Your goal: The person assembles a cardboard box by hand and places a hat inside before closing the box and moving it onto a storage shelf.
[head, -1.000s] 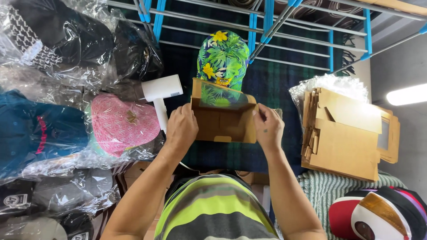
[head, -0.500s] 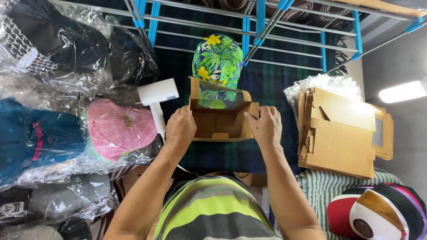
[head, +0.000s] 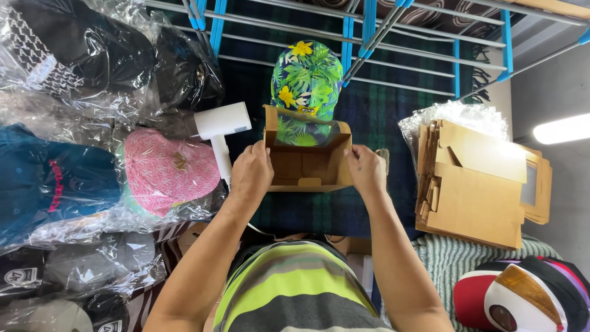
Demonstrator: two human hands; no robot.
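Bottom centre: striped shirt [head: 295, 289] in green, yellow and grey, both forearms reaching up-frame from it. Lower right, a red-and-white cap [head: 510, 301] on a pale green knitted cloth [head: 448, 258]. Lower left, dark caps in clear plastic bags [head: 67, 276]. Mid-frame: left hand [head: 251, 175] clasps the left end of a small brown cardboard box [head: 307, 161], fingers curled over its edge; right hand [head: 365, 171] grips the right end the same way. Box sits centre frame, open side toward the camera, held just above a dark plaid cloth [head: 375, 123]. Just left of the left hand, a white handheld appliance [head: 220, 132], its handle pointing down-frame, and a pink patterned cap [head: 166, 172] in plastic. Right of the box, well apart, a stack of flat cardboard boxes [head: 479, 184]. Behind the box, touching its far wall, a green floral cap [head: 307, 77]; the box hides its brim. Far left, a bagged blue garment [head: 49, 178] and black bagged caps [head: 80, 49]. Top: a metal rack with blue joints [head: 369, 18].
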